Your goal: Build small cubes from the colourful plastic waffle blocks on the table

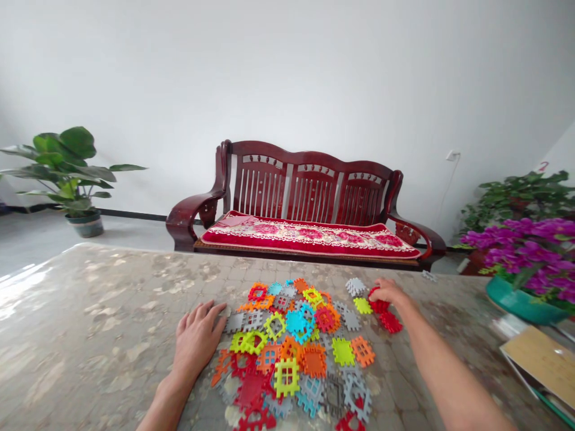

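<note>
A loose pile of plastic interlocking building tiles (313, 360) in red, orange, yellow-green, blue and grey lies on the table. My left hand (200, 326) rests palm down at the pile's left edge, fingers stretched out and holding nothing; its fingertips are close to a grey tile (235, 323). On the far right of the pile, my right hand (389, 292) has its fingers closed on a red tile (380, 305), which they partly cover. Another red tile (390, 322) lies just below that hand. To its left are a yellow-green tile (363, 306) and a stack of grey tiles (355, 287).
The table (112, 335) has a glossy patterned cover. A teal pot (523, 301) of purple flowers stands at the right, beside a cardboard-coloured box or book (541, 362). One grey piece (429, 275) lies near the far edge. Beyond is a wooden bench (314, 179).
</note>
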{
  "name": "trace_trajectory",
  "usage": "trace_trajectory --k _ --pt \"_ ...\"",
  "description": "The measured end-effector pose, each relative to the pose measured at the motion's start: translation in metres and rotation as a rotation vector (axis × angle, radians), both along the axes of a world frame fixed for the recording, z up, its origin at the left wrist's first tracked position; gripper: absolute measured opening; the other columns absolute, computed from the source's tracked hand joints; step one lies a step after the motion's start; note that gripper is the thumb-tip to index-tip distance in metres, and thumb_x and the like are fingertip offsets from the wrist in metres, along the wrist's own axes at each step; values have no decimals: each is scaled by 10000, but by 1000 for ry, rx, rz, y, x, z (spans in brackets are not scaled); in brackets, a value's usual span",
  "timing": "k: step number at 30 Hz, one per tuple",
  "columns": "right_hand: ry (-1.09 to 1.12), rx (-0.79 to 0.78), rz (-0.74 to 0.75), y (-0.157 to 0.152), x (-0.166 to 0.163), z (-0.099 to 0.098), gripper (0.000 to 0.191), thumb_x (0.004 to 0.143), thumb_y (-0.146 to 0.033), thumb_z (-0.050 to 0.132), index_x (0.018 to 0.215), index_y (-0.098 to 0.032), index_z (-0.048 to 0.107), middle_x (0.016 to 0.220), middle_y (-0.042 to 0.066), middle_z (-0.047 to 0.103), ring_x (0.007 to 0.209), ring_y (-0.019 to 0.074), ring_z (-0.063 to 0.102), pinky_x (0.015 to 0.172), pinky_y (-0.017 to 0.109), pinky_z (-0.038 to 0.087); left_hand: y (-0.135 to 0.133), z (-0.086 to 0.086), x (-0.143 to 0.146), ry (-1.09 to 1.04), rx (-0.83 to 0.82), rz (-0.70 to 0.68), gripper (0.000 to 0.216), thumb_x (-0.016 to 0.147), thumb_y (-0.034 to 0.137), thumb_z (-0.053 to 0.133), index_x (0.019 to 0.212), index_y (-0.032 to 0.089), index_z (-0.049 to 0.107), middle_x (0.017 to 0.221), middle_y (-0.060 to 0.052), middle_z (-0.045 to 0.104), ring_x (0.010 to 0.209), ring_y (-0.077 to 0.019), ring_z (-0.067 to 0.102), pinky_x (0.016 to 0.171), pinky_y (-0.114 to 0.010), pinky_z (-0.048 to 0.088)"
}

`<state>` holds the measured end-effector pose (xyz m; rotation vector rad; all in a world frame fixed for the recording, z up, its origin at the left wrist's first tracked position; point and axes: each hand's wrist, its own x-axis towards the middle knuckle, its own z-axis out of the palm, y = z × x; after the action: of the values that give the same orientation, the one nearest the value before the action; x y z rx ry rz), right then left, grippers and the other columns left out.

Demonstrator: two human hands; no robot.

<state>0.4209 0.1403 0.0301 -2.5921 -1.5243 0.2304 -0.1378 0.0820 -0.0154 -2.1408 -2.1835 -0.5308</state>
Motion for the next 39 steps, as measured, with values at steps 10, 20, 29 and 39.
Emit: trace_trajectory --k 10,20,29,39 --pt "18 -65 84 -1 -16 -2 228 518 -274 749 728 -209 689 734 28 685 754 219 671 625 283 483 0 2 0 7 -22 8 387 923 391 409 1224 311 638 1362 -52 567 1293 -243 447 1085 -431 277" --pt "-2 -42 86 -19 -29 11 254 569 -266 724 819 -219 715 787 20 706 799 217 668 669 278 482 -1 2 2 -15 -19 10 377 917 383 427 1217 309 641 1357 -54 573 1294 -242 445 1091 -437 269" --pt "26 162 209 -41 -80 40 379 769 -339 569 1121 -233 662 1171 81 668 1049 259 623 877 334 466 -2 5 2 -36 -10 8 368 911 372 442 1203 302 654 1344 -53 586 1286 -243 448 1084 -417 276" --pt "60 157 471 -91 -199 11 546 734 -359 606 1268 -254 564 1250 68 592 1148 251 546 898 326 437 -8 13 7 -71 -10 16 361 915 334 457 1218 286 647 1346 -63 579 1304 -258 435 1099 -436 257"
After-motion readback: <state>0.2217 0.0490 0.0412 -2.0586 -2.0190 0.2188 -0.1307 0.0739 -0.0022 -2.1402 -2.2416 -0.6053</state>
